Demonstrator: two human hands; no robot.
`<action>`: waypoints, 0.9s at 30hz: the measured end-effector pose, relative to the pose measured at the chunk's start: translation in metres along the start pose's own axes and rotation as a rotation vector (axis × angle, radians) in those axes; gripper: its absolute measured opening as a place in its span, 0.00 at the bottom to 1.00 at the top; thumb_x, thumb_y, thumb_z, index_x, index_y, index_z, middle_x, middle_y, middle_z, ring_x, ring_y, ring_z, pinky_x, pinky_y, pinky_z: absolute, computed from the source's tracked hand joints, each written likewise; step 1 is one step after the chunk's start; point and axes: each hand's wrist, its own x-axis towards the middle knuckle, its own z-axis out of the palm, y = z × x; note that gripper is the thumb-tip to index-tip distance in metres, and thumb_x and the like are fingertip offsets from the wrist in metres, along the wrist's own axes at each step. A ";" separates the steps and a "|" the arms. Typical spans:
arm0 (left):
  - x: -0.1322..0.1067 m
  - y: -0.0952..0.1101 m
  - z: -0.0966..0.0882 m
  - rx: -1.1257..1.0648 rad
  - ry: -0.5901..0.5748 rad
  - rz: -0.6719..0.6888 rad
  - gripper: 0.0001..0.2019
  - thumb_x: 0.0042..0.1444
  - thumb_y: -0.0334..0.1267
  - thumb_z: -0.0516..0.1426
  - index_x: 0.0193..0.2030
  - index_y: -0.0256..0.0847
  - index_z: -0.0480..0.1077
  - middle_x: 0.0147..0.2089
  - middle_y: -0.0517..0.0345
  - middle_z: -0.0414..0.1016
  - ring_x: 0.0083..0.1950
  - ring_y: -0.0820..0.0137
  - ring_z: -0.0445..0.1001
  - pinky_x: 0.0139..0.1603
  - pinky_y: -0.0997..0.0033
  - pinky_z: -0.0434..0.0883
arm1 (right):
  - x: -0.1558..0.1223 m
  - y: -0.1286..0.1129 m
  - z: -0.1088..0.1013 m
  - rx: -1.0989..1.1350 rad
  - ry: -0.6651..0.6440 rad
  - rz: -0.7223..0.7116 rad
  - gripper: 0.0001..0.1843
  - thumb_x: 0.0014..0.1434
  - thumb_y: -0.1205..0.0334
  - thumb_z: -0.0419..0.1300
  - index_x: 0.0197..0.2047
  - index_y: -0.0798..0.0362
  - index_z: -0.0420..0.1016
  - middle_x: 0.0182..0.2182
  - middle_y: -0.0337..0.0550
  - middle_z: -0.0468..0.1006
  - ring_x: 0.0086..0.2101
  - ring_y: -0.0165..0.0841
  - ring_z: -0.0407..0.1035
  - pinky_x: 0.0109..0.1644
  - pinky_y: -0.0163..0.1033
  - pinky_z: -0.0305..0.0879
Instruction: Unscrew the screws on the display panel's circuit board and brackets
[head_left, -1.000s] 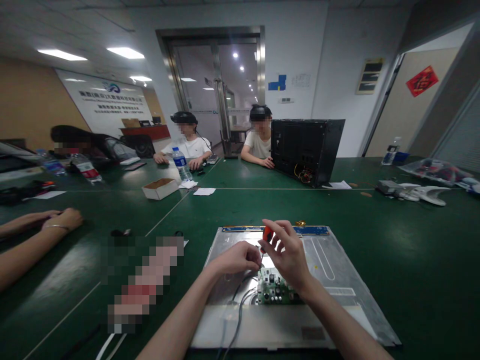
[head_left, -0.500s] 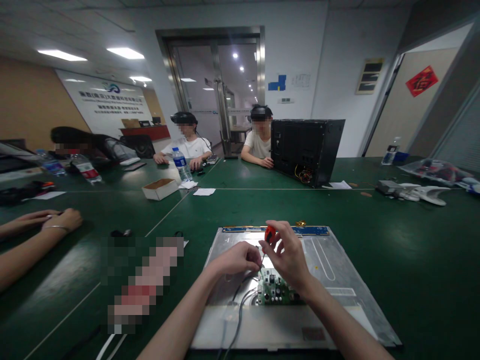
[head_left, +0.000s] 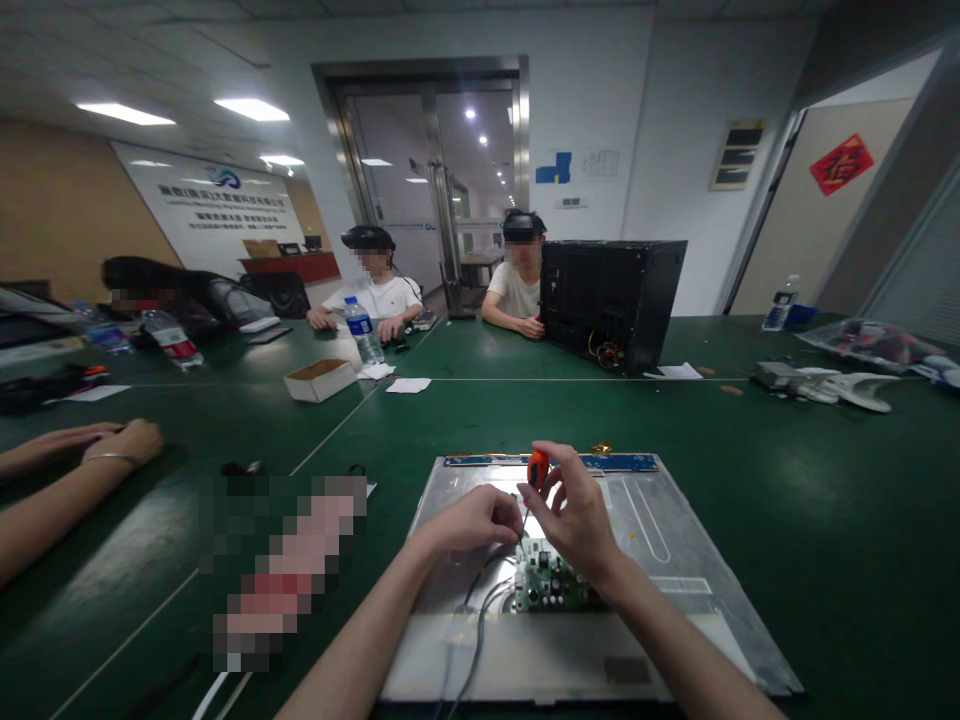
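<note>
A silver monitor back panel [head_left: 660, 560] lies flat on the green table [head_left: 825, 480] in front of me. A small green circuit board [head_left: 544, 585] sits on its middle, with grey cables [head_left: 480, 615] running off toward me. My right hand [head_left: 577, 515] grips an orange-handled screwdriver [head_left: 537, 468], its tip pointing down at the board's far left corner. My left hand [head_left: 476, 520] is curled, fingertips pinched by the screwdriver's shaft just above the board.
A black computer case [head_left: 611, 300] stands at the table's far side, two people seated by it. A water bottle [head_left: 361, 328] and a cardboard box [head_left: 321, 378] are at the far left. Another person's forearms [head_left: 67, 470] rest at left. White parts [head_left: 825, 385] lie right.
The right hand's fingers have shifted slightly around the screwdriver handle, as if twisting it. Left hand and board stay in place.
</note>
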 end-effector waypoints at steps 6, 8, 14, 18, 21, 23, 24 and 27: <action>0.000 0.002 0.000 -0.002 0.005 0.003 0.01 0.43 0.29 0.61 0.25 0.36 0.72 0.22 0.65 0.67 0.27 0.73 0.64 0.33 0.71 0.60 | 0.002 -0.003 -0.002 -0.026 -0.023 -0.007 0.24 0.64 0.68 0.54 0.63 0.47 0.63 0.44 0.46 0.71 0.29 0.29 0.70 0.25 0.31 0.68; -0.001 0.001 0.000 -0.003 0.001 -0.001 0.01 0.44 0.29 0.61 0.26 0.36 0.73 0.22 0.65 0.67 0.27 0.73 0.64 0.33 0.71 0.61 | 0.001 -0.003 -0.002 -0.028 -0.025 -0.016 0.27 0.64 0.69 0.53 0.65 0.47 0.60 0.43 0.46 0.72 0.30 0.29 0.70 0.24 0.30 0.67; 0.001 0.000 0.000 0.021 -0.002 -0.009 0.01 0.44 0.29 0.61 0.25 0.36 0.73 0.22 0.65 0.67 0.27 0.73 0.64 0.34 0.71 0.61 | 0.001 -0.001 -0.002 -0.033 0.005 -0.050 0.22 0.63 0.68 0.56 0.59 0.48 0.65 0.40 0.43 0.71 0.28 0.28 0.69 0.23 0.30 0.66; 0.000 0.002 0.000 0.017 -0.005 -0.005 0.02 0.43 0.28 0.61 0.25 0.36 0.73 0.23 0.65 0.67 0.28 0.73 0.65 0.35 0.71 0.62 | 0.003 -0.001 -0.004 -0.055 0.006 -0.027 0.20 0.64 0.66 0.57 0.59 0.46 0.68 0.44 0.45 0.69 0.27 0.26 0.69 0.25 0.31 0.69; 0.000 0.003 0.000 -0.010 -0.010 -0.004 0.02 0.43 0.27 0.60 0.25 0.36 0.73 0.22 0.65 0.67 0.28 0.72 0.65 0.34 0.71 0.62 | 0.004 -0.002 -0.004 -0.041 -0.005 -0.023 0.24 0.64 0.68 0.55 0.63 0.45 0.66 0.43 0.45 0.70 0.27 0.27 0.69 0.25 0.31 0.69; -0.001 0.003 0.000 -0.025 -0.015 -0.002 0.02 0.43 0.27 0.60 0.25 0.37 0.73 0.22 0.65 0.68 0.28 0.72 0.66 0.34 0.71 0.62 | 0.004 -0.003 -0.004 -0.028 -0.020 -0.035 0.27 0.64 0.70 0.54 0.65 0.45 0.63 0.44 0.46 0.72 0.27 0.27 0.70 0.24 0.31 0.68; -0.001 0.003 0.000 -0.028 -0.015 -0.001 0.02 0.43 0.27 0.60 0.25 0.37 0.73 0.22 0.65 0.68 0.28 0.72 0.66 0.34 0.71 0.62 | 0.003 -0.003 -0.004 -0.027 -0.023 -0.037 0.28 0.63 0.70 0.53 0.65 0.46 0.62 0.44 0.46 0.72 0.27 0.28 0.70 0.23 0.31 0.68; -0.001 0.003 0.000 -0.028 -0.008 -0.003 0.02 0.42 0.28 0.60 0.26 0.37 0.74 0.22 0.65 0.68 0.28 0.72 0.66 0.34 0.71 0.62 | 0.002 -0.002 -0.003 -0.028 -0.007 -0.029 0.25 0.62 0.69 0.54 0.63 0.48 0.63 0.42 0.46 0.75 0.27 0.28 0.71 0.23 0.30 0.66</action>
